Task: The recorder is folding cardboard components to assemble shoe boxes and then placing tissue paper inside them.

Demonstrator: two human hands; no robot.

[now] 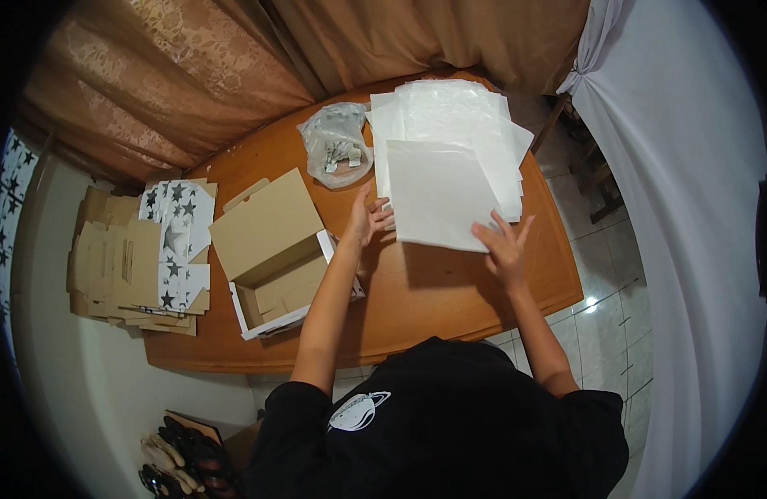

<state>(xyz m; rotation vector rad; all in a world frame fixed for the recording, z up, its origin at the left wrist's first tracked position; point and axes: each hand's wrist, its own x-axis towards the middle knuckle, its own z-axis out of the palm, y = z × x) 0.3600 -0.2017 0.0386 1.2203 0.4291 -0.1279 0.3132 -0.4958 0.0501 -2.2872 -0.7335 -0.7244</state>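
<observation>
Both hands on the top white sheet. Left hand sits at the sheet's near-left edge, fingers curled at the edge and apparently pinching it, though the grip itself is too small to confirm. Right hand lies at the near-right corner, fingers spread flat, pressing rather than grasping. The sheet extends away from the hands toward the far side of the tabletop; its long axis runs roughly near-to-far, tilted slightly, and its near edge spans the gap between the two hands. Neither hand is clearly nearer; both touch it, left on the side edge, right on the corner. The sheet looks thin, white and slightly translucent, like tissue or wrapping paper, flat with no visible folds, and skewed off the stack of similar sheets beneath and beyond it, which is fanned out unevenly. Left of the left forearm: an open cardboard box, brown inside, white outer edge, lid flap standing back, interior looks empty. Further left, a pile of flat unfolded box blanks, some printed with dark stars on white. At the far edge, left of the paper stack, a clear plastic bag holding small pieces, too small to identify. Brownish curtain behind the tabletop.
</observation>
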